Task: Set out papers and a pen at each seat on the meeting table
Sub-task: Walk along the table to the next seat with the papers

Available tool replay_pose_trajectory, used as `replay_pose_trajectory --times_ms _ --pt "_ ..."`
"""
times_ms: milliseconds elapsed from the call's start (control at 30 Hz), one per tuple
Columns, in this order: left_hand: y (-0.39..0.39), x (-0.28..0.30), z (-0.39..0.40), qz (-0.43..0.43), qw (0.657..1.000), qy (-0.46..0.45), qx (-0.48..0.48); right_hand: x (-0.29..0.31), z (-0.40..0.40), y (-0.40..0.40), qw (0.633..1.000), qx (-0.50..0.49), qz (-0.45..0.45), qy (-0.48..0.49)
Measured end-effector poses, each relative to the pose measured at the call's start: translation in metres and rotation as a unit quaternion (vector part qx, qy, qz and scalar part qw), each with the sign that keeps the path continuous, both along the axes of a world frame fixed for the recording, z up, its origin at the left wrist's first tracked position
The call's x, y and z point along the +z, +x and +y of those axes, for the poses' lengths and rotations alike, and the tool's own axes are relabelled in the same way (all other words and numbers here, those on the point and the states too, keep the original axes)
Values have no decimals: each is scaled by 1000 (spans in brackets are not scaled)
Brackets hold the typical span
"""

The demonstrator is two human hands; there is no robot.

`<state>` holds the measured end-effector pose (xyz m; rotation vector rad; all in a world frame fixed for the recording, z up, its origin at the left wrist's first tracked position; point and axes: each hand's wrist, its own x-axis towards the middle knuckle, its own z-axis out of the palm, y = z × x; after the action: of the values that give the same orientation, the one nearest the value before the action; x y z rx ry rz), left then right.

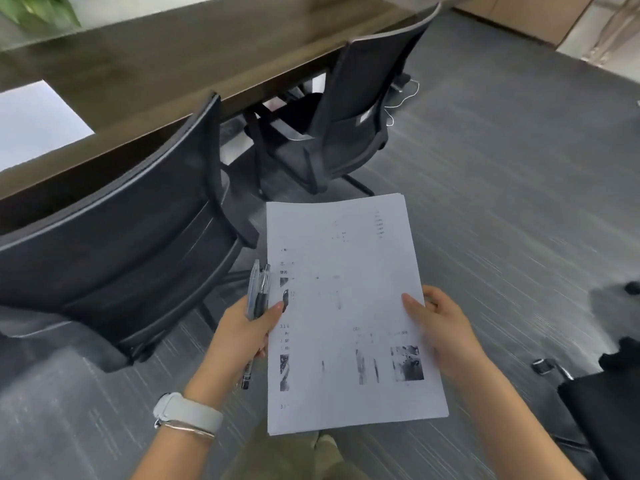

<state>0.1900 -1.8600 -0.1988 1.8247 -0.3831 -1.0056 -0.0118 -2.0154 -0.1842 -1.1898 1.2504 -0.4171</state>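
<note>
— Papers (pixel 346 306), a whole stack, held out flat between both hands. The left hand (pixel 242 327) pinches the stack's left edge under its thumb and clamps a bundle of pens (pixel 257 296) in the same fist; the right hand (pixel 441 327) grips the right edge, thumb on top, fingers curled beneath.

— Where is she standing?

— Behind the chairs, short of the table. The near chair (pixel 131 244) sits just ahead and left of her left hand, the second chair (pixel 346 109) well ahead of the stack. The meeting table (pixel 166 74) lies beyond both, and one white sheet (pixel 31 123) already rests on it, far out to the left of her left hand. No pen beside it that I can see, though the table runs out of sight there.

— So what might go wrong?

— The left hand is doing two jobs, I'd say. If she lifts that thumb to peel off the top sheets, the pens could slide out and drop to the carpet (pixel 485 202). The pages look loose too, no clip or staple visible, so a careless pull may drag extra sheets or fan the stack.

— And the chairs?

— The backs stand between her and the table edge. Reaching over one with full hands, she could catch the paper on the rim and crease it.
</note>
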Motion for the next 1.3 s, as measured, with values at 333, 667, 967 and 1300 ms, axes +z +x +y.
replay_pose_trajectory --times_ms 333,667,967,1300 --pt "138 41 -188 -101 994 -47 8 26 -194 151 998 -12 5 -64" --pt "274 121 -305 -212 970 -24 113 104 -337 329 986 85 -32 -139" --pt "368 105 -365 -169 946 30 274 94 -439 486 952 269 -33 -144" --pt "436 89 -390 -136 918 89 363 71 -473 602 934 352 -32 -57"
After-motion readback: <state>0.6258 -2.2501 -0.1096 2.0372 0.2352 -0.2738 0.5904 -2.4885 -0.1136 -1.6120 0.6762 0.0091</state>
